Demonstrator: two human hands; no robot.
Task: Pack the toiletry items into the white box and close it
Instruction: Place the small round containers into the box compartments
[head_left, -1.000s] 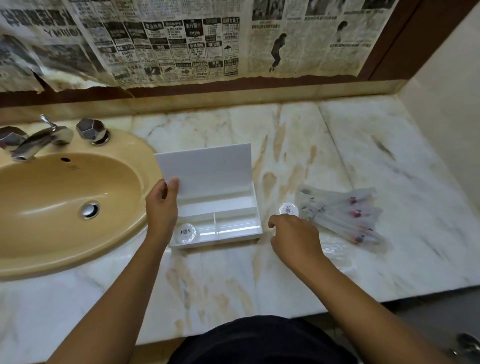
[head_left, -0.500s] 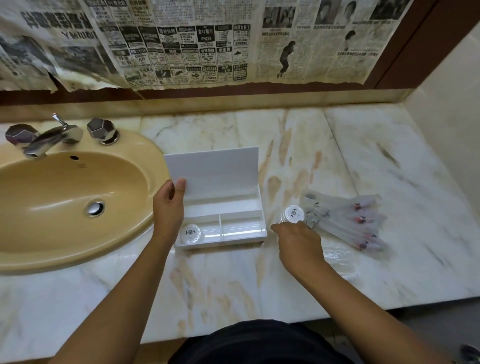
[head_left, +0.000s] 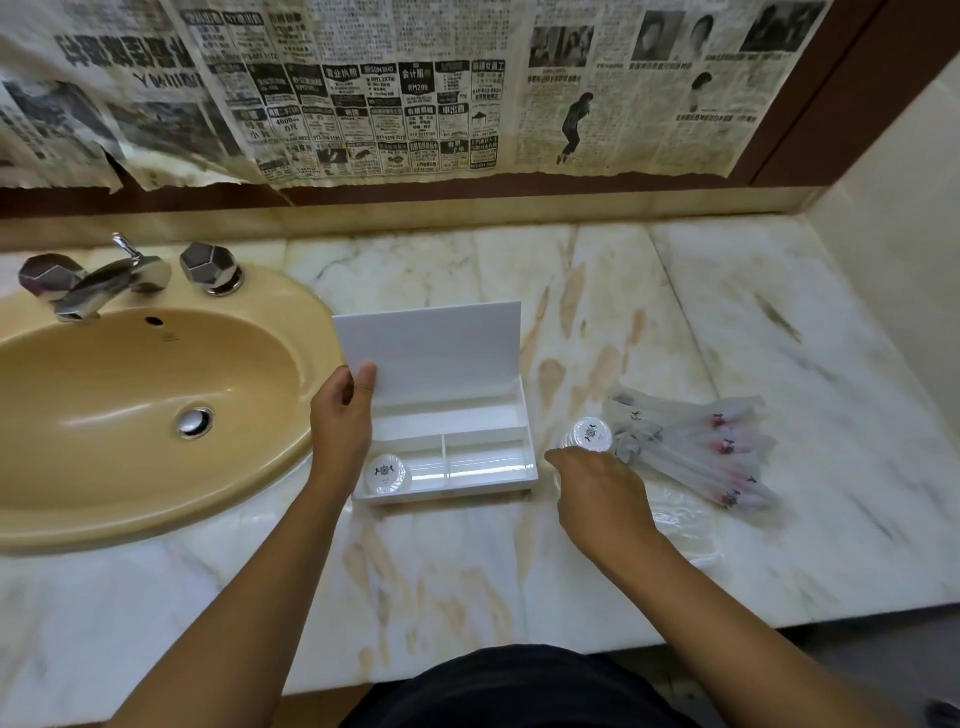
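Right hand (head_left: 597, 488) lifted small round white logo container (head_left: 589, 434) off marble counter (head_left: 467, 571), fingers closed on it | left hand (head_left: 340, 415) unchanged, pinching white plastic box (head_left: 457, 467) lid (head_left: 431, 343) open

Two bare forearms, no sleeves; left hand (head_left: 340, 426), right hand (head_left: 602, 491); dark garment below

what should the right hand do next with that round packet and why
Probably carry the round packet from the right hand to the empty front-right compartment of the white box: the left hand holds the lid up, and a matching packet fills the front-left.
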